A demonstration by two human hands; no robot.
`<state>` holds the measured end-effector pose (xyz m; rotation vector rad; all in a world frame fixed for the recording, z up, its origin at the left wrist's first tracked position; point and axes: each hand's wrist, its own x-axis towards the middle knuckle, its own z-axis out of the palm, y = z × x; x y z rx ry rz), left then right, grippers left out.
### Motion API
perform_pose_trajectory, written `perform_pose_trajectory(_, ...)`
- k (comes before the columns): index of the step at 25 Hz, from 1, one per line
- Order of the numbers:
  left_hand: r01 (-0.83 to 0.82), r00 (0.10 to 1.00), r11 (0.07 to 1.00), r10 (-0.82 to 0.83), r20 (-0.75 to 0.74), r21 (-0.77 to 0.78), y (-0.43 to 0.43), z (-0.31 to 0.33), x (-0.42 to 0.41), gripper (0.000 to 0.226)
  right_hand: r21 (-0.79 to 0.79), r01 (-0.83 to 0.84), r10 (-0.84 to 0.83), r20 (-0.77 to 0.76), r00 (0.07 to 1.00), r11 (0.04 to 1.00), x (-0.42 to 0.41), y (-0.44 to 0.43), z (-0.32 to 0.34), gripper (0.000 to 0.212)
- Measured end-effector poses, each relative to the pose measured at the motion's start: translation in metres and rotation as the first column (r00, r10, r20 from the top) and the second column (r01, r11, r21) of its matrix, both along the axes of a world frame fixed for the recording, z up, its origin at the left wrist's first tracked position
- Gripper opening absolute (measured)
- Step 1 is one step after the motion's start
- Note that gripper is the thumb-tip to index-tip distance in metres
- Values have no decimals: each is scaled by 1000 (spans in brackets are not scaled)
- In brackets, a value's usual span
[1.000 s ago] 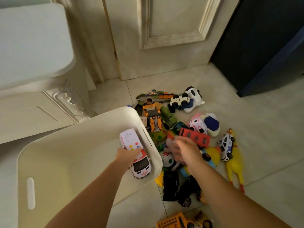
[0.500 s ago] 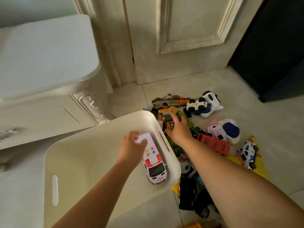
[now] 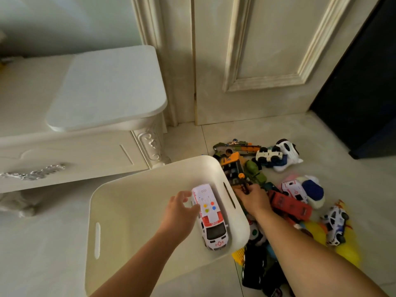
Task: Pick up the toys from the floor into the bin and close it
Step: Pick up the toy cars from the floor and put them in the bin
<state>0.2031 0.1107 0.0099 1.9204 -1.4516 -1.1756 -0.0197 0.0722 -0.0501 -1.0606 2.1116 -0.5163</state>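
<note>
Left hand (image 3: 180, 213) is touching, fingers relaxed, the white-and-red toy ambulance (image 3: 212, 217) lying inside the white plastic bin (image 3: 214, 166). Right hand (image 3: 255, 198) is gripping the orange-and-black toy truck (image 3: 233, 168) on the tiled floor (image 3: 342, 168), just beside the bin.

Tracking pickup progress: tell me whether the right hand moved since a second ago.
Yes. The right hand shifted left, from beside the red bus to the orange truck by the bin.
</note>
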Motion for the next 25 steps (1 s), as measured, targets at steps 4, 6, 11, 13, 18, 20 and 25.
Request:
perform_pose_trajectory(4, -3, 1000, 1000, 3, -1, 12, 5, -1, 2, 41, 4, 124, -123, 171, 978, 992, 7, -2, -4, 66)
perform_pose_trajectory(6, -16, 1000, 999, 16, 5, 30, 5, -6, 1, 41, 58, 236, -243, 248, 938, 970, 7, -17, -3, 66)
perform_pose_trajectory(11, -4, 1000, 998, 2, 30, 60, -7, -8, -10, 41, 32, 402, -381, 393, 837, 915, 9, -31, -13, 39)
perform_pose_trajectory(13, -18, 1000, 999, 19, -14, 35, -14, -5, -15, 40, -41, 467, -392, 483, 783, 883, 7, -28, -7, 20)
perform_pose_trajectory(18, -23, 951, 998, 40, -307, 61, -20, 16, -18, 48, -206, 638, -337, 708, 620, 742, 0, -17, 59, 14)
perform_pose_trajectory(20, -5, 814, 992, 79, -576, 129, -18, 32, -14, 69, -298, 601, -250, 709, 659, 742, 8, -11, 94, 14)
perform_pose_trajectory(25, 60, 375, 972, 189, -908, 227, -8, 60, 12, 41, -486, 204, 125, 562, 818, 850, 58, 18, 144, 16)
